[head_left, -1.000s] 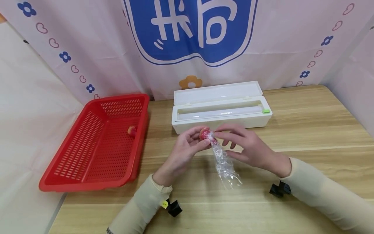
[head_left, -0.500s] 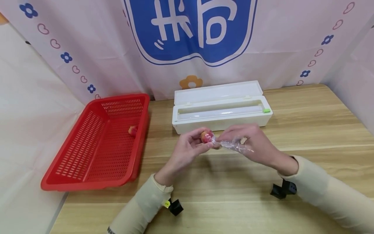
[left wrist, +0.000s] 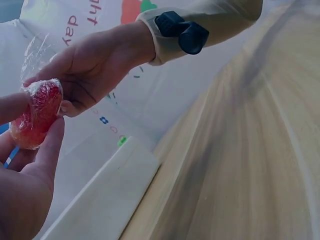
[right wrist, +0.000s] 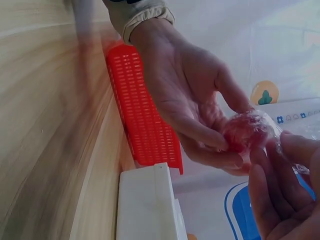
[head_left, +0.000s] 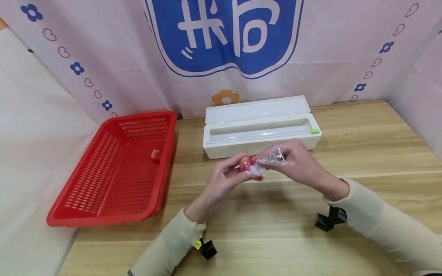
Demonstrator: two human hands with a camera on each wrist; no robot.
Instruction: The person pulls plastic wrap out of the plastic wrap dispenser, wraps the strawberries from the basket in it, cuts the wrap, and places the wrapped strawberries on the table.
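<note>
A small red-and-yellow fruit (head_left: pixel 245 164) is wrapped in clear cling film (head_left: pixel 276 154). My left hand (head_left: pixel 222 180) holds it between thumb and fingers, above the table in front of the white box. On its right side my right hand (head_left: pixel 298 163) pinches the gathered loose end of the film, which sticks up over the fingers. The left wrist view shows film stretched tight and shiny over the red fruit (left wrist: pixel 44 107). In the right wrist view the film-covered fruit (right wrist: pixel 245 132) sits in the left fingertips, with the right fingers right beside it.
At the left stands a red plastic basket (head_left: pixel 157 199) with another red-and-yellow fruit (head_left: pixel 156 155) inside. Behind the hands is a long white cling film box (head_left: pixel 262 147), lid raised, a roll (head_left: pixel 260 134) within. A printed curtain (head_left: pixel 138 84) hangs behind the wooden table (head_left: pixel 262 245).
The film tail hung loose below the fruit; my right hand has since grasped it, pulled it rightward and now holds it up. My left hand has stayed nearly in place, the fruit turning slightly.
</note>
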